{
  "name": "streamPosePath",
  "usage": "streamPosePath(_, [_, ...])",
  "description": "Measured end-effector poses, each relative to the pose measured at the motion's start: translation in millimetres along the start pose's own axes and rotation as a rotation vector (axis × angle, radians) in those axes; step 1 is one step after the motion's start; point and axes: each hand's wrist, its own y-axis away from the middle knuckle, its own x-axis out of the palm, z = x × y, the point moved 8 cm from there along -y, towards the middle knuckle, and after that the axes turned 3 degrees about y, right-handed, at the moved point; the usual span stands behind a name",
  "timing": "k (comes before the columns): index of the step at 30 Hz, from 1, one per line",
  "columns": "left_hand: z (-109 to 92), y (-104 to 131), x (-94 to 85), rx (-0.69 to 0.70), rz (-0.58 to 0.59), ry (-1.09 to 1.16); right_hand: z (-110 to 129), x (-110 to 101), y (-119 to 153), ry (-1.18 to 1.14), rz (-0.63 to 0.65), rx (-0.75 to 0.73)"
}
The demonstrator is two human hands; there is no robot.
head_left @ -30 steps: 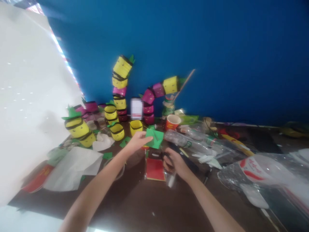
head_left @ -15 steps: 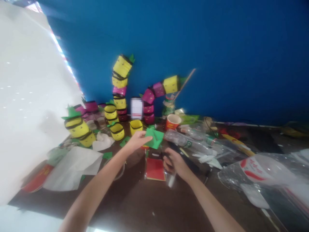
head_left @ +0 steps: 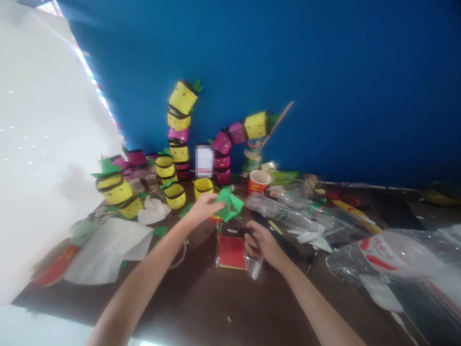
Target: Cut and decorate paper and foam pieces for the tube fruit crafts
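Observation:
My left hand (head_left: 207, 207) pinches a piece of green paper (head_left: 230, 205) by its left side, above the middle of the table. The paper looks folded or cut, with uneven edges. Just right of and below it, my right hand (head_left: 262, 242) is closed around the dark handles of scissors (head_left: 248, 232); their blades point up towards the paper and are blurred. Under the hands lies a red square packet (head_left: 232, 252) in clear wrap. Behind my left hand stands a small yellow cup with a black rim (head_left: 203, 187).
Yellow and purple cup figures (head_left: 179, 120) with green tops stand along the blue wall. A red paper cup (head_left: 259, 181), clear plastic bottles (head_left: 284, 211) and a large plastic bag (head_left: 392, 254) lie rightward. White paper sheets (head_left: 111, 245) and a yellow figure (head_left: 118, 192) are at left.
The green paper has gone from a fairly flat square to a more bent shape, with a part of its edge standing apart. Both hands have stayed almost in place.

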Motion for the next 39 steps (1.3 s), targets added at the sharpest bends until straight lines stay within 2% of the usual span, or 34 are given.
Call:
streamPosePath(7, [-4,1,-7.1,0.046,-0.109,-0.024,-5,-2,-2,0.007,-0.002,0.002])
streamPosePath(12, [4,-2,-6.3,0.039,-0.082,-0.006,1,2,1,-0.006,0.000,-0.006])
streamPosePath(18, [-4,2,-1.6,0.026,-0.020,-0.103,7,5,5,0.005,0.024,-0.008])
streamPosePath(22, [-1,2,-3.0,0.019,-0.025,-0.151,9,6,5,-0.013,0.026,-0.016])
streamPosePath(31, [7,-1,-5.8,0.010,-0.004,-0.103,8,6,5,-0.043,0.026,-0.020])
streamPosePath(39, [-3,0,-9.9,0.043,-0.053,-0.167,4,4,3,-0.010,0.051,-0.018])
